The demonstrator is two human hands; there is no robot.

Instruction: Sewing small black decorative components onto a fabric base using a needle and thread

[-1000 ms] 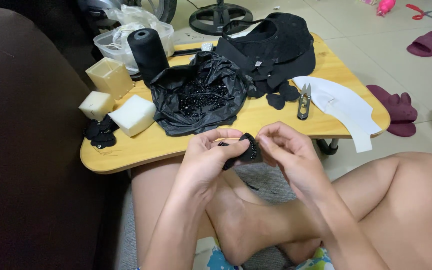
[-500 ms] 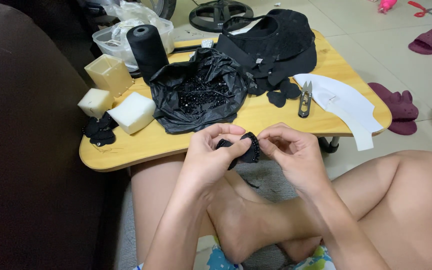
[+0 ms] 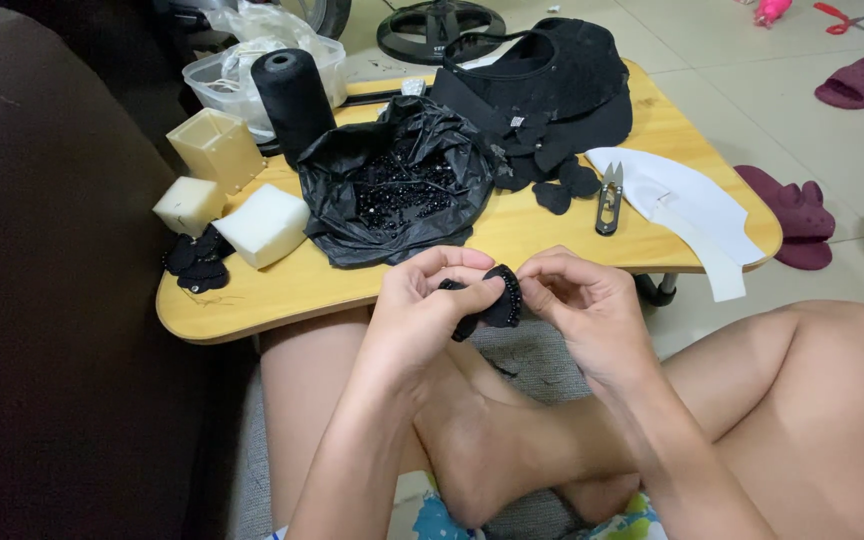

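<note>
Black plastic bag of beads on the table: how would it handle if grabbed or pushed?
The black plastic bag is thin and crumpled, so it would likely be floppy and deform in a grip. Its mouth lies open over the loose black beads, so tilting it could spill them. Pushed, it would probably drag and bunch on the wooden table.

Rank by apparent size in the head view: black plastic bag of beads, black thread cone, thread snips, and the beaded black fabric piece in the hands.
1. black plastic bag
2. black thread cone
3. beaded black fabric piece and thread snips: look alike, not ranked.
</note>
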